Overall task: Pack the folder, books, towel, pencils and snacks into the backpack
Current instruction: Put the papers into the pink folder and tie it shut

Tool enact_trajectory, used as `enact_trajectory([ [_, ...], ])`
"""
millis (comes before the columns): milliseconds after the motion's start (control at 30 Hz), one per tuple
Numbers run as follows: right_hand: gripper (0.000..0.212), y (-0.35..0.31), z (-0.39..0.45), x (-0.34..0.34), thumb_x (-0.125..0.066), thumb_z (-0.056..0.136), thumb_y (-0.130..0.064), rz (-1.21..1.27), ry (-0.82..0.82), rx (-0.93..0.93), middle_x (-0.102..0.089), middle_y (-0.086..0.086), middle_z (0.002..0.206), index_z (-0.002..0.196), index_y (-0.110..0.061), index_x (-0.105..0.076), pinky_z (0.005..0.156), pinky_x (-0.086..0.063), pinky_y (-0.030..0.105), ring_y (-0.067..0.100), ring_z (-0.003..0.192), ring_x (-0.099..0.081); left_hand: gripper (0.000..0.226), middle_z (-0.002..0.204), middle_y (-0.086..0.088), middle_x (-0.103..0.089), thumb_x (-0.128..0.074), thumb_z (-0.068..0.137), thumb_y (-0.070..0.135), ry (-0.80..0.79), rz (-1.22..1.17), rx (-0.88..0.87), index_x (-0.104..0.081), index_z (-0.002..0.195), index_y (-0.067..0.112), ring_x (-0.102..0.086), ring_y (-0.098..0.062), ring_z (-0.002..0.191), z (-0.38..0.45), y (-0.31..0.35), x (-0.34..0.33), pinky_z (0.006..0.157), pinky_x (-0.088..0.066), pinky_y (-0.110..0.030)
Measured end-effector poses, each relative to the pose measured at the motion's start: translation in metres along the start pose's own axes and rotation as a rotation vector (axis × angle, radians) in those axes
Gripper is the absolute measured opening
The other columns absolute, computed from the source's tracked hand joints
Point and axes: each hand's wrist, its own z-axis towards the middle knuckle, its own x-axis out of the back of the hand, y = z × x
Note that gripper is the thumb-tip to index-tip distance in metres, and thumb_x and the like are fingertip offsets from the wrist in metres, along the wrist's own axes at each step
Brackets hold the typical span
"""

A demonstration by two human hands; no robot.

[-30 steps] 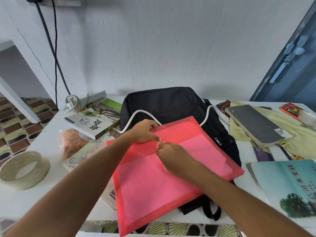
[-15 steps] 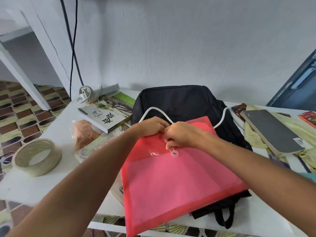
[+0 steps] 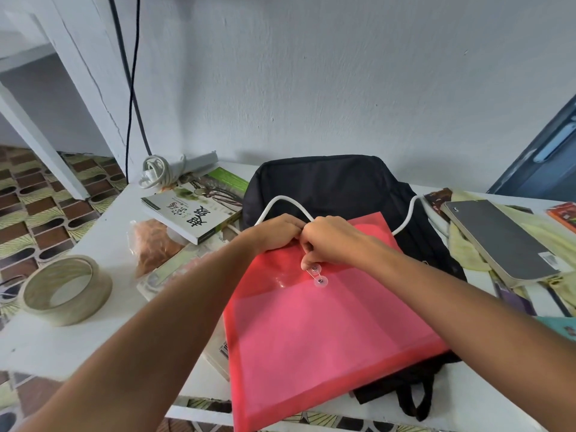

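A red translucent folder (image 3: pixel 327 335) lies flat on the black backpack (image 3: pixel 327 179) in the middle of the white table (image 3: pixel 56 344). My left hand (image 3: pixel 274 232) grips the folder's top edge with curled fingers. My right hand (image 3: pixel 333 241) sits beside it, fingers curled, pinching at the folder's clear button clasp (image 3: pixel 318 275). A book with a white and green cover (image 3: pixel 193 210) lies left of the backpack, with a bag of brown snacks (image 3: pixel 152 244) in front of it. A grey book (image 3: pixel 501 241) rests on a yellow towel (image 3: pixel 548 238) at the right.
A roll of tape (image 3: pixel 65 289) sits near the table's left edge. A coiled white cable and power strip (image 3: pixel 162 173) lie at the back left. A white cord (image 3: pixel 286 202) crosses the backpack. An orange packet (image 3: pixel 564 213) and another book's teal corner (image 3: pixel 561 327) are at the right.
My hands moved up to the folder's top edge and came together. The flap is now folded down and the button clasp shows. The camera has shifted left and closer.
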Motion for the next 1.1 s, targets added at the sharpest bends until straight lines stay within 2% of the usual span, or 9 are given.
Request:
enact_trajectory([
  [367, 0.039, 0.0, -0.006, 0.0, -0.073, 0.073, -0.039, -0.035, 0.038, -0.069, -0.042, -0.007, 0.059, 0.055, -0.025, -0.042, 0.059, -0.033, 0.03, 0.022, 0.066, -0.049, 0.049, 0.076, -0.015, -0.057, -0.043, 0.083, -0.004, 0.014, -0.008, -0.036, -0.071, 0.06, 0.029, -0.046, -0.024, 0.07, 0.0, -0.002, -0.003, 0.067, -0.038, -0.037],
  [467, 0.037, 0.0, -0.008, 0.0, -0.072, 0.074, -0.039, -0.035, 0.041, -0.08, -0.044, -0.006, 0.061, 0.055, -0.025, -0.043, 0.06, -0.033, 0.029, 0.022, 0.067, -0.049, 0.046, 0.077, -0.015, -0.063, -0.045, 0.082, -0.001, 0.025, 0.017, -0.048, -0.073, 0.065, 0.032, -0.051, -0.022, 0.07, 0.0, -0.004, -0.003, 0.069, -0.042, -0.038],
  [533, 0.031, 0.0, -0.009, 0.0, -0.071, 0.075, -0.039, -0.035, 0.051, -0.052, -0.052, -0.003, 0.066, 0.06, -0.024, -0.048, 0.06, -0.033, 0.029, 0.024, 0.069, -0.054, 0.045, 0.081, -0.013, -0.069, -0.045, 0.08, 0.0, 0.037, 0.019, -0.057, -0.073, 0.068, 0.032, -0.057, -0.018, 0.073, -0.002, -0.003, -0.004, 0.074, -0.047, -0.036],
  [633, 0.025, -0.004, -0.009, -0.001, -0.068, 0.08, -0.038, -0.044, 0.048, 0.058, -0.063, 0.0, 0.073, 0.066, -0.024, -0.052, 0.058, -0.033, 0.029, 0.021, 0.07, -0.056, 0.045, 0.084, -0.006, -0.072, -0.039, 0.081, -0.007, 0.035, 0.006, -0.062, -0.074, 0.081, 0.021, -0.063, -0.014, 0.078, -0.004, 0.0, -0.005, 0.075, -0.05, -0.03],
  [733, 0.028, -0.013, -0.007, -0.006, -0.064, 0.084, -0.036, -0.064, 0.027, 0.173, -0.058, -0.002, 0.067, 0.065, -0.023, -0.048, 0.049, -0.025, 0.026, 0.014, 0.065, -0.046, 0.04, 0.092, -0.015, -0.073, -0.038, 0.082, -0.009, 0.018, -0.016, -0.052, -0.074, 0.093, 0.004, -0.063, -0.014, 0.08, -0.004, 0.001, -0.004, 0.075, -0.051, -0.029],
  [800, 0.026, -0.013, -0.005, -0.009, -0.064, 0.084, -0.038, -0.067, 0.033, 0.192, -0.063, 0.0, 0.071, 0.068, -0.021, -0.053, 0.053, -0.028, 0.027, 0.012, 0.066, -0.046, 0.04, 0.092, -0.013, -0.073, -0.039, 0.081, -0.008, 0.009, -0.015, -0.036, -0.074, 0.095, 0.005, -0.064, -0.013, 0.081, -0.003, 0.001, -0.002, 0.074, -0.051, -0.027],
  [900, 0.027, -0.003, -0.004, -0.008, -0.066, 0.081, -0.042, -0.045, 0.047, 0.118, -0.064, 0.001, 0.073, 0.067, -0.023, -0.053, 0.06, -0.033, 0.028, 0.015, 0.066, -0.048, 0.041, 0.082, -0.002, -0.072, -0.04, 0.078, -0.007, 0.0, -0.001, -0.022, -0.075, 0.092, 0.011, -0.063, -0.011, 0.076, -0.002, 0.001, -0.001, 0.073, -0.049, -0.026],
  [1033, 0.037, 0.009, -0.005, -0.007, -0.069, 0.077, -0.047, -0.022, 0.062, 0.026, -0.059, -0.001, 0.069, 0.06, -0.025, -0.045, 0.06, -0.035, 0.03, 0.023, 0.072, -0.059, 0.037, 0.089, -0.019, -0.07, -0.044, 0.074, 0.0, -0.001, -0.026, -0.001, -0.075, 0.092, 0.007, -0.057, -0.023, 0.079, -0.002, 0.0, -0.001, 0.076, -0.045, -0.037],
  [1100, 0.036, 0.009, -0.006, -0.007, -0.07, 0.077, -0.048, -0.006, 0.065, -0.005, -0.054, -0.002, 0.067, 0.061, -0.026, -0.047, 0.06, -0.034, 0.03, 0.024, 0.072, -0.059, 0.034, 0.088, -0.019, -0.067, -0.044, 0.074, 0.0, 0.001, -0.025, -0.001, -0.074, 0.089, 0.008, -0.053, -0.025, 0.079, -0.002, 0.002, -0.002, 0.075, -0.042, -0.038],
])
